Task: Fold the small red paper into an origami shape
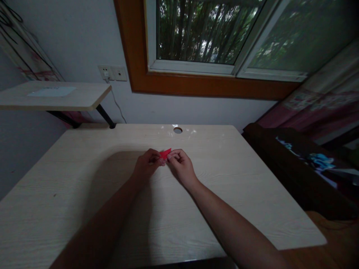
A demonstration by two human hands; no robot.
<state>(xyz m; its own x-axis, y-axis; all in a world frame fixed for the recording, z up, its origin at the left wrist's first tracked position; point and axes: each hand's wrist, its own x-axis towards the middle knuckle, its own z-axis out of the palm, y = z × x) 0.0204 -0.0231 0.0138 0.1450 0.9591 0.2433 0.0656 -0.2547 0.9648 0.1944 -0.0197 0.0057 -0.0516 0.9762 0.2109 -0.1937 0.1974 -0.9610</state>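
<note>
A small folded piece of red paper [165, 153] is held just above the pale wooden desk [84, 186], near its middle. My left hand [147, 164] pinches the paper's left side with curled fingers. My right hand [181, 166] pinches its right side, fingers pressed together. Only a pointed red tip shows between the two hands; the rest is hidden by my fingers. Both forearms reach in from the near edge.
A round cable hole [177, 130] sits near the desk's far edge. A raised shelf [56, 95] stands at the back left under a wall socket [112, 73]. A window is behind the desk; a dark bed frame [294, 164] runs along the right.
</note>
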